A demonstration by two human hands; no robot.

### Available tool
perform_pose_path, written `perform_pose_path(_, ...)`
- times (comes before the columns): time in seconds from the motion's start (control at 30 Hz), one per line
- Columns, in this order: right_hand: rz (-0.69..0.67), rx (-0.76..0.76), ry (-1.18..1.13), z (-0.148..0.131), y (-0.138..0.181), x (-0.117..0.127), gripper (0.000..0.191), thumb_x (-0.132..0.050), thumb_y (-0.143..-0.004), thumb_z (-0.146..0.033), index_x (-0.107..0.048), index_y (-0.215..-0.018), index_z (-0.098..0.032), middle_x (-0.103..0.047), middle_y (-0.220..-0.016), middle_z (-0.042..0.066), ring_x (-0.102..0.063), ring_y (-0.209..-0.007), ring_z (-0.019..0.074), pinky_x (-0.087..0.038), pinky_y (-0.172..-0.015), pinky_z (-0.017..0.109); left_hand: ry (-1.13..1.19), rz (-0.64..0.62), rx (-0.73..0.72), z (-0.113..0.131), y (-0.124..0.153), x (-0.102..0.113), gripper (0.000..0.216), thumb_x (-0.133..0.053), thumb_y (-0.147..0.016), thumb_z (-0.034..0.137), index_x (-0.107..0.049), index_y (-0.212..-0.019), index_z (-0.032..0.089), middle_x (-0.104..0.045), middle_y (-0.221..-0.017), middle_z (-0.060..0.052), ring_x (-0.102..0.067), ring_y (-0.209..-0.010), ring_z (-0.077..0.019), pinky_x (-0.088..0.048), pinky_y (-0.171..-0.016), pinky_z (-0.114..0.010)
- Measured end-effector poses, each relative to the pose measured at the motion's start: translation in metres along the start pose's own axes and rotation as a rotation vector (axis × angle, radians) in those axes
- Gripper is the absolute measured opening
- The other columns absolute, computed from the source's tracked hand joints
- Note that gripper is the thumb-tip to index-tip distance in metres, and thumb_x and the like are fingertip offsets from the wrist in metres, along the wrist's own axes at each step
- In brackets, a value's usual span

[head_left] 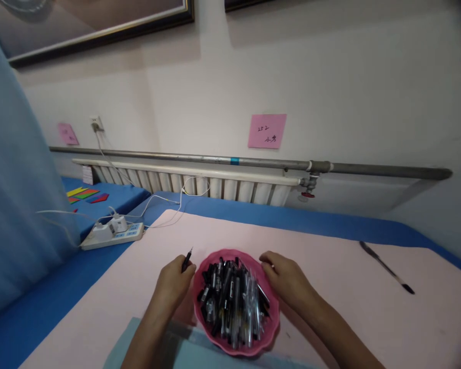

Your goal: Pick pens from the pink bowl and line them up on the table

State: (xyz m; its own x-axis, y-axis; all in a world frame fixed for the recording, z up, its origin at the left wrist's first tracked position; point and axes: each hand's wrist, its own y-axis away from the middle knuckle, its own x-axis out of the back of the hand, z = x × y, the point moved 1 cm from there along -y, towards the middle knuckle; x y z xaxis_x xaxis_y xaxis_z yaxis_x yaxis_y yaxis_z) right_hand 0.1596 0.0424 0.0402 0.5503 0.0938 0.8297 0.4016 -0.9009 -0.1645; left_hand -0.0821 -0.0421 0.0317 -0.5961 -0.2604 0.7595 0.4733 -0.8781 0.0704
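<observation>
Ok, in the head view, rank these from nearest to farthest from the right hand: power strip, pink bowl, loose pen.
1. Pink bowl, touching the right hand.
2. Loose pen, on the table to its right.
3. Power strip, far left.

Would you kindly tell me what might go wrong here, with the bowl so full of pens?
The pink bowl is heaped with pens; if the right hand at its rim tips it, some may spill onto the pink mat.
The left hand pinches a dark pen, tip pointing away, beside the bowl; it could slip from the fingers.
A loose pen lies far right on the mat and might roll off.
</observation>
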Motion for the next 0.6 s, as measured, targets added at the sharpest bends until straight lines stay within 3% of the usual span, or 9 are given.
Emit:
perform_pose_path(0.27,-0.029,-0.064,-0.096,-0.006,0.004,-0.011,0.025,-0.042,-0.071,-0.006,-0.062,-0.071,-0.02,-0.068,-0.071,0.001,-0.061,-0.069,0.015,-0.042,-0.061,0.023,-0.059,-0.044,-0.006,-0.003,0.001,-0.001,0.017,-0.046,-0.074,0.03,-0.058,-0.069,0.019,-0.066,-0.068,-0.003,-0.059,-0.068,-0.0191,-0.037,-0.059,-0.026)
perform_pose_path(0.43,-0.127,-0.022,-0.116,-0.014,0.007,-0.014,0.027,-0.044,-0.069,-0.005,-0.067,-0.071,-0.02,-0.068,-0.075,0.002,-0.059,-0.071,0.0152,-0.041,-0.064,0.023,-0.115,0.01,0.024,-0.01,-0.003,0.002,0.017,-0.047,-0.072,0.03,-0.06,-0.07,0.019,-0.066,-0.068,-0.004,-0.059,-0.067,-0.0202,-0.037,-0.058,-0.026)
perform_pose_path(0.6,-0.229,0.036,-0.121,-0.018,0.014,-0.015,0.025,-0.048,-0.071,-0.007,-0.07,-0.07,-0.02,-0.065,-0.08,0.004,-0.057,-0.072,0.0152,-0.039,-0.064,0.023,-0.171,-0.013,0.016,-0.014,-0.006,0.003,0.023,-0.045,-0.074,0.034,-0.061,-0.074,0.018,-0.068,-0.074,-0.006,-0.059,-0.07,-0.0219,-0.039,-0.061,-0.028)
